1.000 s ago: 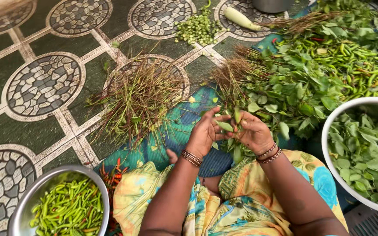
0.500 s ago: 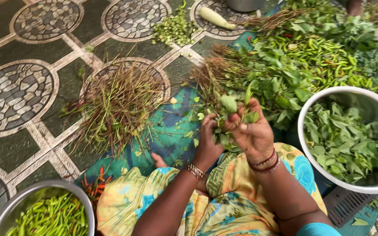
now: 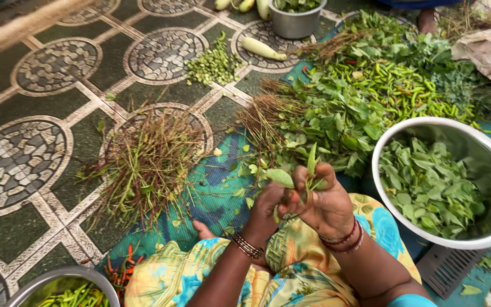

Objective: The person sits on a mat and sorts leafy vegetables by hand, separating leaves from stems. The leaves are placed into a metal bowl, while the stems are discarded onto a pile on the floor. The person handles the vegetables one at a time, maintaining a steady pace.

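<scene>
Above a lap draped in yellow floral cloth [image 3: 291, 273], the left hand [image 3: 268, 213] and right hand [image 3: 325, 202] meet, fingers pinched together on a thin green leafy sprig [image 3: 308, 173]. Beside the right hand sits a round steel bowl [image 3: 393, 136] of plucked green leaves; stripped reddish stems [image 3: 149, 159] lie heaped left

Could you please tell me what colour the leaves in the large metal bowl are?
The leaves in the metal bowl are green, seen clearly in the head view.

Single head view, steeply down, close above lap
</scene>
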